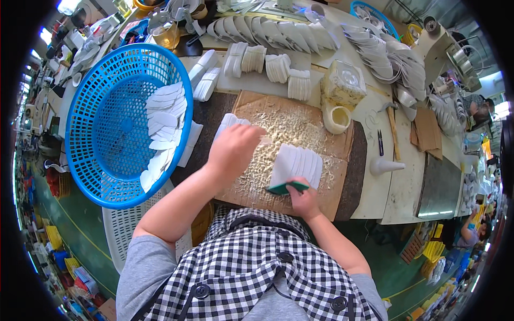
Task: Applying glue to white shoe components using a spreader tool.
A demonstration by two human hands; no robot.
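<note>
My right hand [304, 198] is closed round a flat green tool [287, 187], at the near edge of a fanned row of white cut pieces [300, 165]. These pieces overlap on a brown cardboard sheet [257, 101] crusted with pale dried flecks. My left hand [235, 147] hovers over the left part of the cardboard, its fingers bent together. A small pale bit shows by the fingertips, too blurred to name. Just beyond that hand lies another small stack of white pieces [229, 122], partly hidden by it.
To the left, a big blue plastic basket [75, 120] holds loose white pieces. Bundled white stacks [277, 68] line the far side. A crusted clear container [342, 80] with a round mouth stands back right, near a hammer [395, 128], a black pen-like tool [380, 143] and a white cone [386, 166].
</note>
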